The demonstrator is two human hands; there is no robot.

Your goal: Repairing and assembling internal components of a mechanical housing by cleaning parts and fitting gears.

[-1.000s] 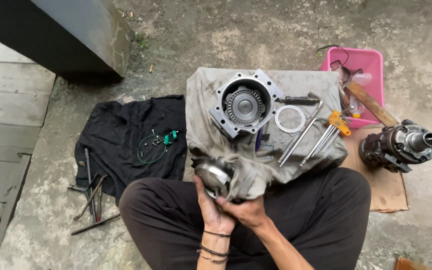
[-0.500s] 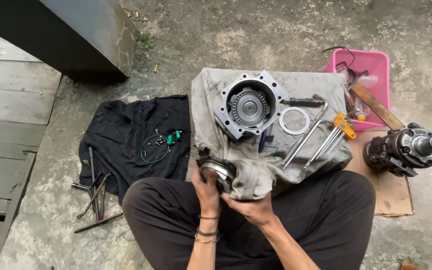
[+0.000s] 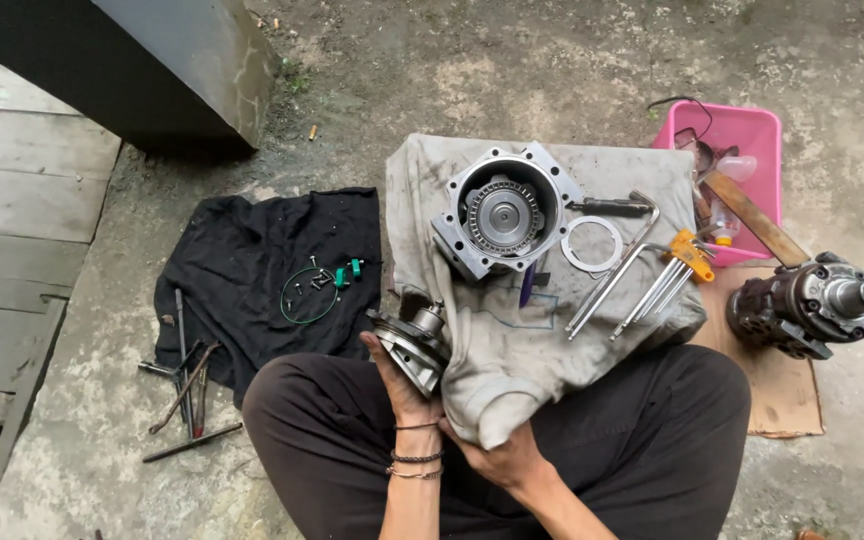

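My left hand (image 3: 399, 375), with bracelets on the wrist, holds a round metal pump part (image 3: 410, 340) tilted on edge over my left knee. My right hand (image 3: 500, 462) grips the lower corner of a dirty grey cloth (image 3: 512, 340) that is spread from my lap across the ground. On that cloth sit a square aluminium housing with a round geared bore (image 3: 502, 215), a thin white ring gasket (image 3: 592, 243), a long bent wrench (image 3: 617, 265) and a set of hex keys with a yellow holder (image 3: 674, 272).
A black cloth (image 3: 252, 270) at the left carries small screws, a green wire loop and hand tools (image 3: 187, 385). A pink tray (image 3: 742, 165) with bits stands at the back right. A dark pump body (image 3: 807, 300) lies on cardboard (image 3: 782, 385). A dark box (image 3: 152, 65) stands behind.
My hands have come apart. The left one has carried the metal part out to the left of the cloth, and the right one has dropped lower with the cloth's corner.
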